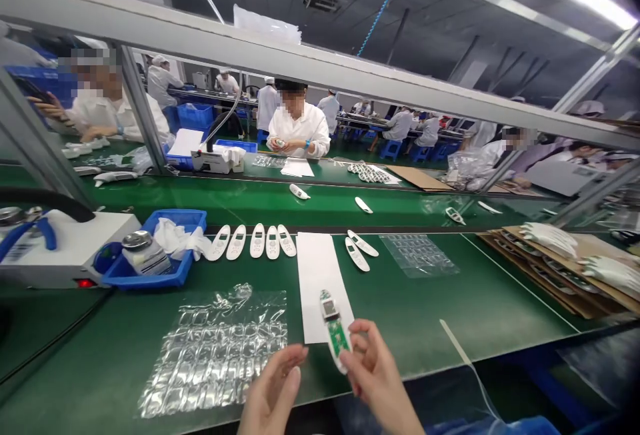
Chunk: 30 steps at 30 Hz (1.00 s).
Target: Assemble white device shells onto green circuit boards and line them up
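My right hand (373, 365) grips the lower end of a white handset half (334, 328); a green circuit board and a small square screen show inside its shell. The handset is held over the front end of a white paper strip (320, 268). To its left, my left hand (280, 382) is raised with thumb and fingers apart, holding nothing. Near the left hand lies a clear plastic blister sheet (215, 348). Beyond it, several white handset shells (257, 240) stand in a row left of the paper, and two more shells (357, 254) lie right of it.
A blue tray (150, 280) with a metal-capped jar and white cloths sits beside a grey box (65, 255). Another clear sheet (420, 255) lies right; stacked cardboard (520, 282) holds parts and white gloves. Across the green conveyor (240, 202), a person (300, 128) works.
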Each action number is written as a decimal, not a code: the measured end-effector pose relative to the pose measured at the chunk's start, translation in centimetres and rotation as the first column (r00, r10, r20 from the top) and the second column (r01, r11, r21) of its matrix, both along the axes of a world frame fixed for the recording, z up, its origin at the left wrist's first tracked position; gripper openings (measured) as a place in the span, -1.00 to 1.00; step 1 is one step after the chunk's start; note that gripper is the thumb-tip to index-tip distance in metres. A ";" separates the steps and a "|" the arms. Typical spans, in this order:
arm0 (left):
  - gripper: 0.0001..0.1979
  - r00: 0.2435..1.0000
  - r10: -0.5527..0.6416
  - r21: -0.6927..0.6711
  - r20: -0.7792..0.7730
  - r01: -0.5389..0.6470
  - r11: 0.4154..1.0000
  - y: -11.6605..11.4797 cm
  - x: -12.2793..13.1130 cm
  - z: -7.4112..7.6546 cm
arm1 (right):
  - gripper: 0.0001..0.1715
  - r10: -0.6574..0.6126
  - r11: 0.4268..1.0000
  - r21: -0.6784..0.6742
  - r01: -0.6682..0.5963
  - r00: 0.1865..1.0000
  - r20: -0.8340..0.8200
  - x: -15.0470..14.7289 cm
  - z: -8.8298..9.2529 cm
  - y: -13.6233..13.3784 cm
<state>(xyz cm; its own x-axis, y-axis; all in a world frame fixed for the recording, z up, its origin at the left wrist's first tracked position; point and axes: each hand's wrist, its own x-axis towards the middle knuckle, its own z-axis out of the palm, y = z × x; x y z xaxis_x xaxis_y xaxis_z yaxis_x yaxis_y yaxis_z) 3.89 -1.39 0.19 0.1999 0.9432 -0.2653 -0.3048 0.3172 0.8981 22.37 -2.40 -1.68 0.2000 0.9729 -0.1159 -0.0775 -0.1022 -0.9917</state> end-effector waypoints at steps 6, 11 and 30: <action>-0.41 0.995 0.095 -0.140 0.041 -0.089 0.986 -0.1 -1.2 -1.3 | -0.66 0.332 0.943 -0.058 -0.328 0.919 0.213 -6.6 0.6 -1.2; -0.31 1.000 0.012 -0.110 0.006 -0.011 0.994 -1.0 -3.5 -1.1 | -0.87 0.312 0.909 0.138 -0.394 0.860 0.404 -7.1 3.3 2.0; -0.53 0.951 0.262 -0.256 0.167 -0.215 0.942 1.0 -8.7 2.3 | -0.80 0.415 0.759 0.322 -0.566 0.802 0.430 -14.9 4.6 11.2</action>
